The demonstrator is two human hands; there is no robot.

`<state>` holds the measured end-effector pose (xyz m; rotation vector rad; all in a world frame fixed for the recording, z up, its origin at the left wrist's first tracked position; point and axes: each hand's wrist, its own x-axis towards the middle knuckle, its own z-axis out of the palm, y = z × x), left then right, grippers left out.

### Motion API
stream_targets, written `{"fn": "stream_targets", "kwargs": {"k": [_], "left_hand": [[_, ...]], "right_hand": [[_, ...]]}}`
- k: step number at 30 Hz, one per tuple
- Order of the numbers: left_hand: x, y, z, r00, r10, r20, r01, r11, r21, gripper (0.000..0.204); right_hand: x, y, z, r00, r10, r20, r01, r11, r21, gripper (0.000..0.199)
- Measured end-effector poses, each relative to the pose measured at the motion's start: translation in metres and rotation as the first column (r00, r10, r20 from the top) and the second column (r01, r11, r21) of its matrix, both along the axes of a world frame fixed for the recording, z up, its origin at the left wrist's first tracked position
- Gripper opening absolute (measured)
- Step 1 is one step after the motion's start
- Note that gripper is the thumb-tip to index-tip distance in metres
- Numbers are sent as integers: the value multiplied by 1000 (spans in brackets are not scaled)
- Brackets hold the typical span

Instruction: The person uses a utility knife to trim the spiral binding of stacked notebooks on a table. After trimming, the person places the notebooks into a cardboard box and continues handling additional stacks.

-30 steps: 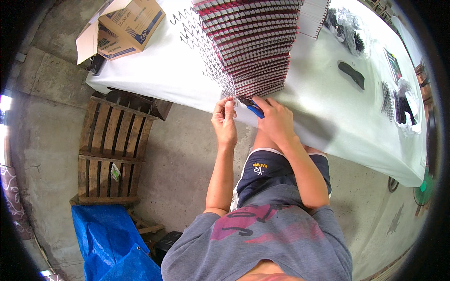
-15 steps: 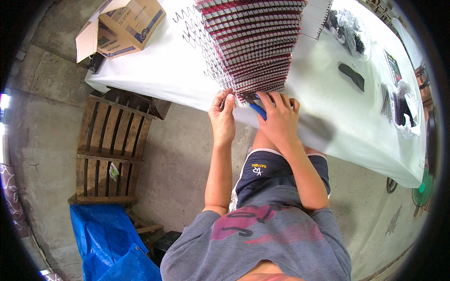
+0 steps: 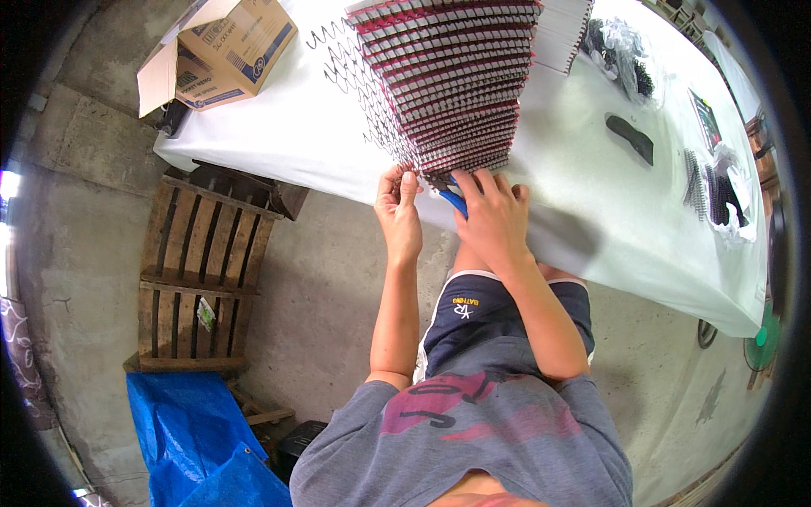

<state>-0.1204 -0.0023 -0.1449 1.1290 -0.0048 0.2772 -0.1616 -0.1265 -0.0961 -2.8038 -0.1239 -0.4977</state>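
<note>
A tall row of spiral-bound notebooks [image 3: 452, 84] with dark and red coil edges stands on the white-covered table. Long loose coil ends [image 3: 342, 72] stick out from its left side. At the near left corner of the row my left hand [image 3: 400, 220] is closed, thumb against fingers, on a coil end. Held in my right hand [image 3: 497, 211] are blue-handled pliers [image 3: 454, 201], their dark jaws pointing left at the nearest notebook's edge, close to my left fingertips. Exactly what the jaws touch is too small to tell.
An open cardboard box [image 3: 232, 51] sits at the table's far left. Rightward on the white tablecloth [image 3: 583, 169] lie a black flat object [image 3: 630, 139], bags of black coils [image 3: 621, 59] and loose coils [image 3: 694, 186]. A wooden pallet [image 3: 198, 270] and blue tarp [image 3: 198, 439] are on the left.
My right hand and the pliers have moved a little left, nearer my left hand. The notebooks appear slightly further left. My left hand keeps its pinch.
</note>
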Motion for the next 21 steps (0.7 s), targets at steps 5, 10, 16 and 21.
{"fn": "stream_targets", "kwargs": {"k": [5, 10, 16, 21], "left_hand": [[1, -1, -5, 1000, 8, 6, -9, 999, 31, 19], [-1, 2, 0, 1000, 27, 7, -28, 990, 140, 23], [-3, 4, -1, 1000, 1, -13, 0, 991, 133, 25], [-4, 1, 1, 1000, 25, 6, -26, 992, 127, 24]], "right_hand": [[6, -6, -12, 999, 33, -41, -28, 993, 115, 46], [1, -11, -2, 986, 9, -165, 23, 980, 195, 45], [0, -10, 1, 984, 27, 175, -42, 996, 79, 47], [2, -3, 5, 999, -10, 35, 8, 999, 45, 47]]}}
